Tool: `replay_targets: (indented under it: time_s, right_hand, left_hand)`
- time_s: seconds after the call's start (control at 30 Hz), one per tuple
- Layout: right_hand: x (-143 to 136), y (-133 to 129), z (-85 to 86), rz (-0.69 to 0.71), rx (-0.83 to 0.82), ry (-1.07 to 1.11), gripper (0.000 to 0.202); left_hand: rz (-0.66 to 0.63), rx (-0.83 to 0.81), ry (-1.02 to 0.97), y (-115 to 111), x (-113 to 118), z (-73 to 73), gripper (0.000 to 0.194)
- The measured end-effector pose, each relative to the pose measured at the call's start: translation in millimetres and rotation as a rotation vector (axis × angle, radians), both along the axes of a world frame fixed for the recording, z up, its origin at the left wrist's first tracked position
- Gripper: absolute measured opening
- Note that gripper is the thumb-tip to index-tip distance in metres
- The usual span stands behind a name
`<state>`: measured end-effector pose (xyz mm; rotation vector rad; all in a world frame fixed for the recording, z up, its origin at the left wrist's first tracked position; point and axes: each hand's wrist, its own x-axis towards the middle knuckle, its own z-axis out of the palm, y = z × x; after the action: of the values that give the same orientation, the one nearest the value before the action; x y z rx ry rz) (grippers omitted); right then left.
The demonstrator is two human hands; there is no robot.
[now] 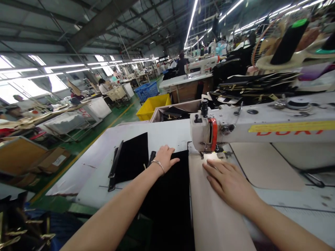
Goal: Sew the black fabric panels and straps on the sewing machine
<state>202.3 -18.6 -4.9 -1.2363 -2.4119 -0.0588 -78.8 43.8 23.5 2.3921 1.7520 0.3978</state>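
Note:
My left hand, with a bracelet at the wrist, lies flat on a black fabric piece left of the machine, thumb and fingers apart. My right hand rests with fingers stretched on a beige fabric panel, its tips close to the needle area. That panel runs under the presser foot of a white sewing machine. Another black piece with a dark zipper strip along its side lies farther left on the white table.
A box of black pieces stands behind the table, near a yellow crate and a blue basket. Zippered black pieces are stacked behind the machine arm. A black thread cone is at the upper right. Other people work farther away.

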Motion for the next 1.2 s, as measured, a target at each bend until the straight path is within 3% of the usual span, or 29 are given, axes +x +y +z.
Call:
replay_targets:
  time_s: [0.1,0.17,0.27,0.37,0.43,0.5,0.6,0.7,0.77,0.87,1.2]
  right_hand:
    - [0.0,-0.5,0.9,-0.004,-0.002,0.004,0.041]
    - [0.3,-0.7,1.4,-0.005,-0.007,0.004,0.041]
    - [0.4,-1.2,2.2,-0.005,-0.019,0.006,0.040]
    - [-0.7,-2.1,2.3,-0.014,-0.027,0.013,0.039]
    - [-1.9,-2.4,2.1,-0.019,-0.025,0.019,0.039]
    - [-2.8,-2.6,2.0,-0.021,-0.019,0.022,0.038]
    - [-2.8,-2.8,2.9,-0.020,-0.011,0.021,0.039]
    - [-1.4,-3.6,4.7,-0.019,-0.016,0.017,0.041]
    - [-0.4,-3.8,5.9,-0.012,-0.026,0.011,0.041]
    - [0.1,-3.0,6.2,-0.006,-0.037,0.002,0.041]
    - [-2.7,-1.9,4.1,-0.023,-0.058,-0.010,0.052]
  left_hand:
    - [-0.020,-0.043,-0.046,6.3,4.6,-1.5,0.022]
    - [-0.060,-0.089,-0.078,1.4,-1.4,9.2,0.019]
    - [-0.061,-0.187,-0.299,-11.8,-29.2,43.4,0.019]
    - [0.187,-0.195,-0.671,-22.9,-61.0,83.3,0.028]
    - [0.247,-0.238,-0.794,-27.5,-63.5,95.5,0.031]
    - [0.142,-0.317,-0.753,-29.8,-43.3,87.4,0.027]
    - [-0.076,-0.381,-0.522,-28.6,13.4,47.2,0.014]
    - [-0.092,-0.228,-0.386,-22.7,61.4,8.2,0.009]
    - [-0.099,-0.130,-0.334,-17.2,76.2,-4.1,0.012]
    - [-0.118,-0.087,-0.275,-8.9,80.3,-5.9,0.003]
    - [-0.057,-0.083,-0.244,4.8,82.6,-10.1,0.004]
